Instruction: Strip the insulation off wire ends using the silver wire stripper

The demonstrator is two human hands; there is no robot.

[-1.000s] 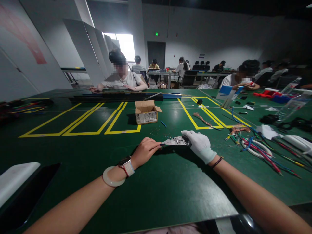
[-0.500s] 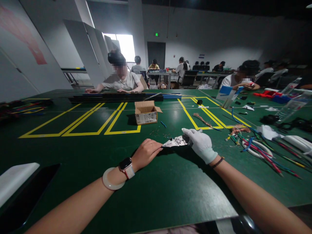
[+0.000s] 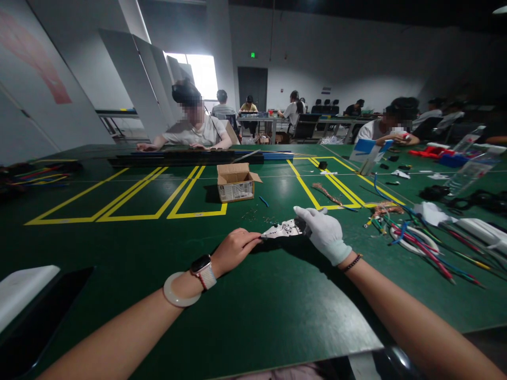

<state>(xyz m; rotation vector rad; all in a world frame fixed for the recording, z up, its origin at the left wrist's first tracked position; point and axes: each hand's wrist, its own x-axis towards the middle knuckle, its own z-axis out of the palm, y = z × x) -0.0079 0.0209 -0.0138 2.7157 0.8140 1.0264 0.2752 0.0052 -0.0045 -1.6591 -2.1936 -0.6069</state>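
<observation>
My right hand, in a white glove, is closed around the handles of a pair of wire strippers. The silver jaws point left, toward my left hand. That hand is bare, its fingers pinched together right at the jaw tips; whatever lies between them is too small to make out. Just beyond the jaws, tiny copper scraps are scattered on the green table. A short blue wire piece lies a bit farther off, beside an open cardboard box.
On the right lie a stripped copper strand, a heap of coloured wires and plastic bottles. Black and blue strips run along the far side, where a co-worker sits. A white object is at near left.
The whole view has shifted very slightly. My hands and the wire strippers keep nearly the same pose, with the jaws still at my left fingertips.
</observation>
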